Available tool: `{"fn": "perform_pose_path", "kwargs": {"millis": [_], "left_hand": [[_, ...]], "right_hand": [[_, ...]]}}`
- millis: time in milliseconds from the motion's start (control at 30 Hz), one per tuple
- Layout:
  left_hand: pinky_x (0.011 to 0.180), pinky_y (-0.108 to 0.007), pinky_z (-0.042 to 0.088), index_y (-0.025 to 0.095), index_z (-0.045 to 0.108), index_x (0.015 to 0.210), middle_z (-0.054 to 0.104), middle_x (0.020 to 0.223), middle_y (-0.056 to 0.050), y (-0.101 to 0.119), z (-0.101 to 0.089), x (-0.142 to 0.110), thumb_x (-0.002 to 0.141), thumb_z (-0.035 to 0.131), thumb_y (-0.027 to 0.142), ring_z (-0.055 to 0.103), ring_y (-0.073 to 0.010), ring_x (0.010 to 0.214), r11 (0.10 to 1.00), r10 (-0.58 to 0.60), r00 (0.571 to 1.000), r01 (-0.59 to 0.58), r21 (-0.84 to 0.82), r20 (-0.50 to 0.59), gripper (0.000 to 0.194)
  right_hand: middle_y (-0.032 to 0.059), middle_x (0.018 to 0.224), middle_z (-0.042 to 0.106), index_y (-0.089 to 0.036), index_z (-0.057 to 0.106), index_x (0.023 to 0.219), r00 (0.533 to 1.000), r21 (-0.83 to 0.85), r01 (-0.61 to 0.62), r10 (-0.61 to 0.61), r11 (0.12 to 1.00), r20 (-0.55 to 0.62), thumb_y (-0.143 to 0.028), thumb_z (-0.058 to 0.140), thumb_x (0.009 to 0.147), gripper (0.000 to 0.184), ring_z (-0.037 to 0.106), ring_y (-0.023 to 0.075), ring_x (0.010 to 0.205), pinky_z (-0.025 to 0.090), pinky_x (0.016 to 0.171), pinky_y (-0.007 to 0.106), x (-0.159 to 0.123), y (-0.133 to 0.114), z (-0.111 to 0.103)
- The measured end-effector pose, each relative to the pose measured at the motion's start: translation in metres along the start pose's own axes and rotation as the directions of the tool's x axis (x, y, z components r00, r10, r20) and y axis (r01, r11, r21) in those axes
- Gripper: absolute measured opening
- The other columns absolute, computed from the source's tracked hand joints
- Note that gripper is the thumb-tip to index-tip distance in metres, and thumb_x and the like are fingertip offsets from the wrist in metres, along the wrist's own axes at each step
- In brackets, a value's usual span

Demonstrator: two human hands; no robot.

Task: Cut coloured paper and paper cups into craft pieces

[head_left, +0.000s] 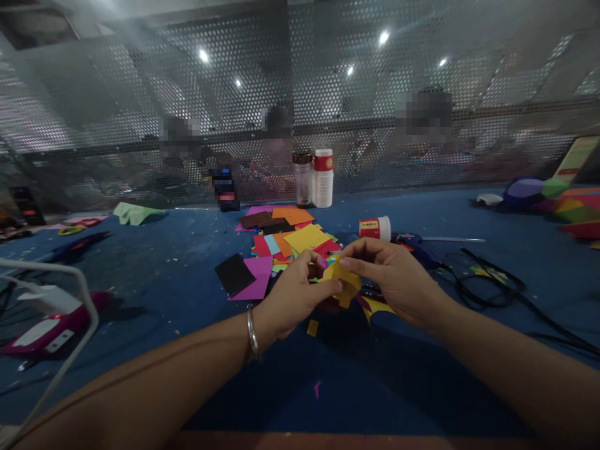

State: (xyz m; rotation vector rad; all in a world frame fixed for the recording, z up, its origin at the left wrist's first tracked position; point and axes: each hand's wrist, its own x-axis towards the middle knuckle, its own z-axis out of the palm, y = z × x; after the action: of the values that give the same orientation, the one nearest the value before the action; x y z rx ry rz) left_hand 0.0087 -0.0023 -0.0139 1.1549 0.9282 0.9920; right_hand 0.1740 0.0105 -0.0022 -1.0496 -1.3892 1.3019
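As both grips (295,290) (394,272) pinch, yellow paper (345,282) bridges them.

We log a thin, matt yellow paper cut-out (347,289) and a pile of flat, matt multicoloured paper sheets (307,239). We tag a polished silver metal bangle (252,331), a smooth, shiny magenta-and-white plastic power strip (51,330), and a grey perforated metal-looking screen (140,87), reflective. Blue tabletop (164,287) looks smooth, dull-sheened to us.

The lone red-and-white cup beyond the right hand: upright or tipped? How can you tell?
Tipped: the cup lies on its side on the blue table, white end facing right; the stacked cups behind stand upright.
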Motion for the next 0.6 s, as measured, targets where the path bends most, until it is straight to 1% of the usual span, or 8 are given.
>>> {"fn": "perform_pose_path", "kwargs": {"millis": [100,167,233,300,400,467,600], "left_hand": [[0.055,-0.026,0.055,0.021,0.044,0.088,0.062,0.086,-0.002,0.0013,0.0021,-0.0011,0.070,0.073,0.013,0.067,-0.0146,0.067,1.000,-0.018,1.000,0.018,-0.013,-0.007,0.035],[0.055,-0.025,0.054,0.021,0.043,0.088,0.062,0.085,-0.001,0.0018,0.0033,-0.0021,0.071,0.072,0.011,0.067,-0.0141,0.067,0.999,-0.034,0.999,0.034,-0.024,-0.013,0.035],[0.057,-0.026,0.055,0.021,0.044,0.089,0.063,0.085,-0.001,0.0016,0.0044,-0.0031,0.072,0.072,0.010,0.067,-0.0137,0.067,0.998,-0.048,0.999,0.047,-0.043,-0.010,0.035],[0.061,-0.028,0.056,0.020,0.045,0.091,0.064,0.086,-0.001,0.0010,0.0052,-0.0037,0.072,0.072,0.010,0.068,-0.0140,0.069,0.996,-0.058,0.998,0.058,-0.064,0.002,0.036],[0.068,-0.032,0.058,0.019,0.048,0.096,0.067,0.092,-0.005,-0.0001,0.0062,-0.0040,0.072,0.074,0.011,0.069,-0.0166,0.076,0.993,-0.060,0.998,0.062,-0.099,0.027,0.037],[0.070,-0.033,0.058,0.018,0.050,0.100,0.068,0.096,-0.007,-0.0005,0.0067,-0.0041,0.071,0.075,0.012,0.070,-0.0182,0.080,0.991,-0.058,0.998,0.063,-0.120,0.040,0.040],[0.069,-0.032,0.058,0.017,0.051,0.103,0.067,0.094,-0.007,0.0000,0.0071,-0.0047,0.070,0.076,0.010,0.069,-0.0176,0.079,0.990,-0.066,0.997,0.069,-0.125,0.027,0.042]], "right_hand": [[0.0000,0.079,0.066,-0.018,0.065,0.078,1.000,0.033,-0.027,0.027,0.999,-0.003,-0.035,0.085,0.062,0.030,0.061,0.0135,0.073,0.051,0.066,0.027,-0.0013,-0.0025,0.0017],[0.0001,0.078,0.066,-0.018,0.065,0.078,0.999,0.040,-0.047,0.048,0.998,-0.009,-0.035,0.085,0.061,0.032,0.061,0.0128,0.070,0.051,0.060,0.025,-0.0025,-0.0035,0.0027],[0.0001,0.077,0.065,-0.018,0.064,0.081,0.997,0.024,-0.077,0.077,0.997,-0.015,-0.038,0.084,0.063,0.033,0.058,0.0111,0.061,0.046,0.048,0.022,-0.0037,-0.0039,0.0035],[0.0000,0.076,0.065,-0.019,0.063,0.082,0.996,-0.001,-0.090,0.090,0.996,-0.026,-0.041,0.081,0.065,0.033,0.054,0.0096,0.055,0.039,0.040,0.020,-0.0048,-0.0038,0.0040],[-0.0005,0.077,0.064,-0.020,0.063,0.082,0.994,-0.030,-0.097,0.095,0.995,-0.046,-0.044,0.080,0.068,0.033,0.053,0.0092,0.056,0.037,0.040,0.019,-0.0057,-0.0029,0.0040],[-0.0009,0.078,0.064,-0.021,0.063,0.083,0.993,-0.050,-0.104,0.101,0.993,-0.053,-0.043,0.078,0.069,0.030,0.053,0.0093,0.058,0.037,0.041,0.019,-0.0057,-0.0020,0.0038],[0.0008,0.082,0.065,-0.021,0.063,0.082,0.999,-0.033,-0.046,0.046,0.998,-0.023,-0.039,0.076,0.072,0.025,0.057,0.0119,0.065,0.042,0.048,0.023,-0.0051,-0.0003,0.0036]]}}
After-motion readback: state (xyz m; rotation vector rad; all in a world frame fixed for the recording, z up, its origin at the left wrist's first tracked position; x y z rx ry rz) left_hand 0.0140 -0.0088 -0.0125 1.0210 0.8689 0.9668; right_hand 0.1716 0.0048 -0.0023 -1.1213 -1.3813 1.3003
